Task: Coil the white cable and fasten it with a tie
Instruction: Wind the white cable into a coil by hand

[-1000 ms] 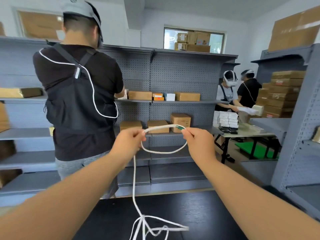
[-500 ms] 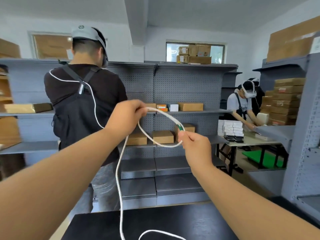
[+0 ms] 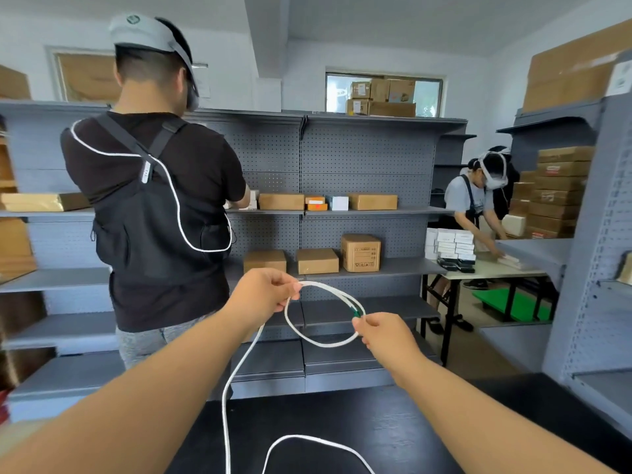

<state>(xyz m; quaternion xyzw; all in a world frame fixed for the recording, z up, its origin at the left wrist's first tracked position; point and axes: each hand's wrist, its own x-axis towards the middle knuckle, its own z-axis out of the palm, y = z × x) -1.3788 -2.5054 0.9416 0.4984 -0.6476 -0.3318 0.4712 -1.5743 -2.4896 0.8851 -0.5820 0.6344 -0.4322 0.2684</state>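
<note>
A white cable [image 3: 318, 342] forms one small loop in the air between my hands. My left hand [image 3: 263, 294] pinches the loop's top left, where the strands cross. My right hand [image 3: 383, 333] pinches the loop's right side, just below the cable's green end piece [image 3: 356, 313]. From my left hand the rest of the cable hangs down to the black table [image 3: 342, 425] and curves across it. No tie is in view.
A person in black stands close ahead on the left, facing grey shelves [image 3: 369, 213] with cardboard boxes. Another person works at a table [image 3: 492, 271] on the right. A grey shelf unit [image 3: 595, 302] stands at my right.
My left hand has come down from above and closer to my right hand, keeping the loop. More cable now hangs slack and lies on the table.
</note>
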